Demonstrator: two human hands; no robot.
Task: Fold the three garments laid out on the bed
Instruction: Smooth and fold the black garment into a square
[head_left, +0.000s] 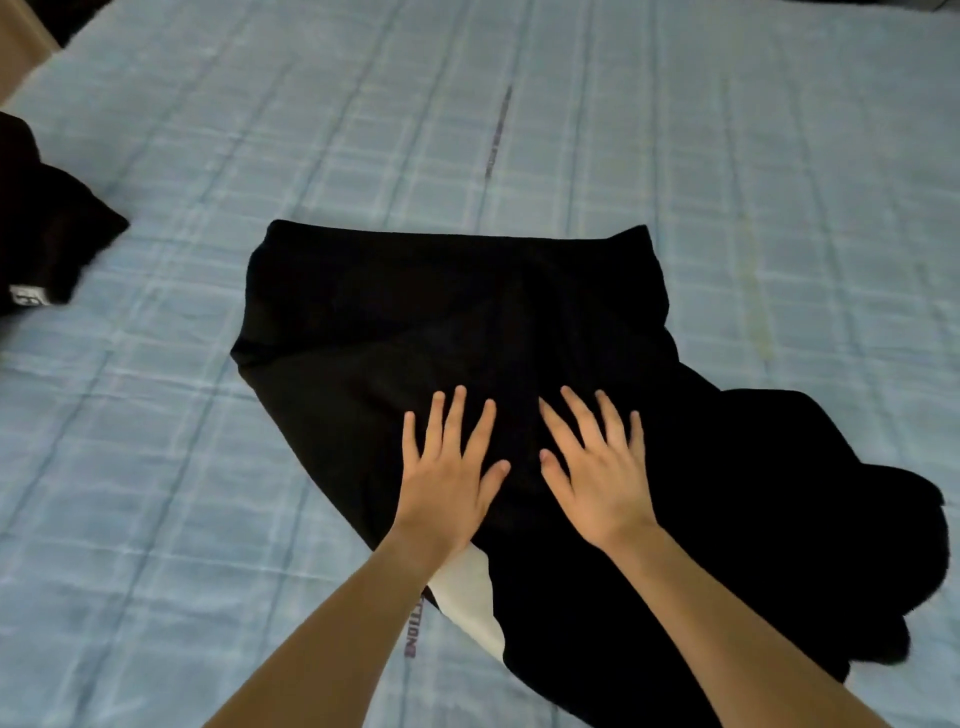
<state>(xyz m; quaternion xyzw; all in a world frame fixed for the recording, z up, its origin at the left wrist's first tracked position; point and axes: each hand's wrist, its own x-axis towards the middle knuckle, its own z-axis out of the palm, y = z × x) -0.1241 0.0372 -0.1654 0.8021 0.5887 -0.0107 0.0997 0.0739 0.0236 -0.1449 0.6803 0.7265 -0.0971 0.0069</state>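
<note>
Bed: a light blue checked bedspread (675, 156) covers the whole surface, with a short dark mark near its middle.
Black garment: a black garment (441, 312) lies in the middle of the bed, partly folded – its far edge is fairly straight, its right side bunched and rumpled toward the near right edge.
White panel: a white panel (470, 597) shows from under the black garment's near left edge, just beside the left wrist, with red lettering along its border – only part of the word is readable.
Left hand: the left hand (452, 467) lies palm down on the black garment, fingers straight and spread, gripping nothing.
Right hand: the right hand (597, 467) lies flat on the same cloth just beside the left, fingers straight and fanned, thumbs of both hands near each other but apart, holding nothing.
Second garment: another dark garment (47, 223) sits at the left edge of the bed, well apart from the hands, with a small white tag on its near corner.
</note>
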